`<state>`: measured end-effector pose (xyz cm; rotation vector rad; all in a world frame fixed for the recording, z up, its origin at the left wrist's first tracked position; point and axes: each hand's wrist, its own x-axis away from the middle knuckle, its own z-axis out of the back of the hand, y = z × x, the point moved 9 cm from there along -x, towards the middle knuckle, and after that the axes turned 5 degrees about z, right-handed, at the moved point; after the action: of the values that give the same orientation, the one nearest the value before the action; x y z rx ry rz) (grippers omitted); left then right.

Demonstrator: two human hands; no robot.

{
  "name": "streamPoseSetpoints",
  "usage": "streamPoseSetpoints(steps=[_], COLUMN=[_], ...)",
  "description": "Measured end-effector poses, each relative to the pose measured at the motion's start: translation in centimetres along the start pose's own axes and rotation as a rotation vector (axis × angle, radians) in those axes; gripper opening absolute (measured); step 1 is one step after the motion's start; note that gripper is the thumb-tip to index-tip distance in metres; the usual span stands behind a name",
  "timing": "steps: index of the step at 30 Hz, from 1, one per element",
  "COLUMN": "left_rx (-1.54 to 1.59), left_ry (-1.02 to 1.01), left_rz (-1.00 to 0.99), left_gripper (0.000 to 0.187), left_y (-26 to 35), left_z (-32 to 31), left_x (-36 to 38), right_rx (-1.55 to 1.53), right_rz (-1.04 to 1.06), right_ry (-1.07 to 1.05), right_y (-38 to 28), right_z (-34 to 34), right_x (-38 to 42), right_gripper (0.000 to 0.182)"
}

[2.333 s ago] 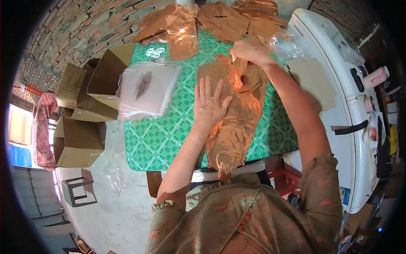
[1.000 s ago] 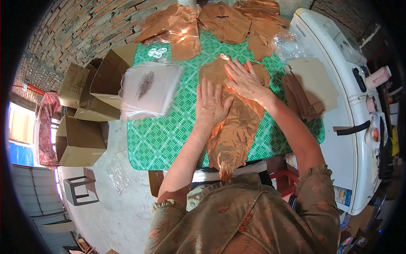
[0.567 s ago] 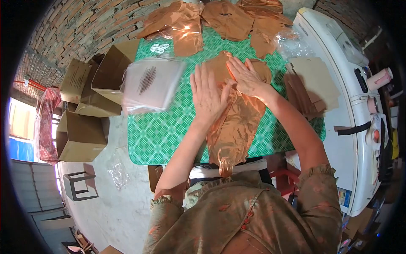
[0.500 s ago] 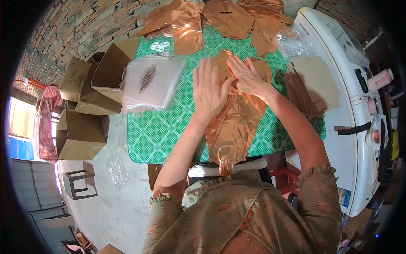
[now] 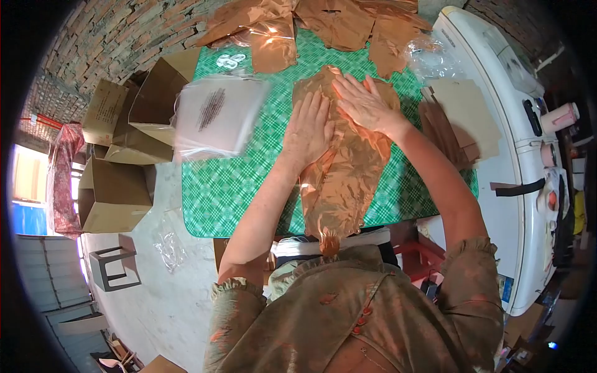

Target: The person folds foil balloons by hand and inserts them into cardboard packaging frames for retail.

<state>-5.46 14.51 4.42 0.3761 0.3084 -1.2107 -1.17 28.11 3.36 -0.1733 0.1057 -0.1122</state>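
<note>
A shiny copper-coloured foil piece [image 5: 345,186] lies lengthwise on the green checked tabletop [image 5: 217,202], its narrow gathered end hanging toward my body. My left hand [image 5: 309,129] rests flat on the foil's left side, fingers stretched out and pointing away from me. On the upper right part of the foil lies my right hand [image 5: 365,107], palm down with its fingers spread. Neither hand grips anything. The foil is wrinkled around and between the hands, and the part under the palms is hidden.
Left of the foil is a stack of clear plastic bags [image 5: 217,118]; white discs [image 5: 231,61] lie behind it. More copper foil pieces [image 5: 336,28] cover the far edge. Cardboard sheets [image 5: 463,115] and crumpled clear plastic [image 5: 429,59] are at right, beside a white fridge [image 5: 528,248]. Open boxes [image 5: 118,211] stand left.
My left hand has come down flat onto the foil, slightly lower than before. My right hand's fingers have spread a little. The view has shifted slightly.
</note>
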Motion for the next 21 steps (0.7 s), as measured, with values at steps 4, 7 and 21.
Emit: streamPoseSetpoints(steps=[4,7,21], left_rx=[-0.010,-0.001,0.053], left_ry=[-0.031,-0.051,-0.020], left_rz=[0.017,0.030,0.039], left_gripper=[0.058,0.058,0.059], left_y=[-0.1,-0.1,-0.1], left_z=[-0.2,-0.3,0.3], left_x=[0.1,0.0,0.2], right_rx=[0.175,0.249,0.450], right_rz=[-0.090,-0.106,-0.073], right_ry=[-0.097,-0.078,0.201], right_y=[1.7,2.0,3.7], right_z=[0.5,0.9,1.1], right_x=[0.0,-0.4,1.6], right_gripper=[0.058,0.058,0.057])
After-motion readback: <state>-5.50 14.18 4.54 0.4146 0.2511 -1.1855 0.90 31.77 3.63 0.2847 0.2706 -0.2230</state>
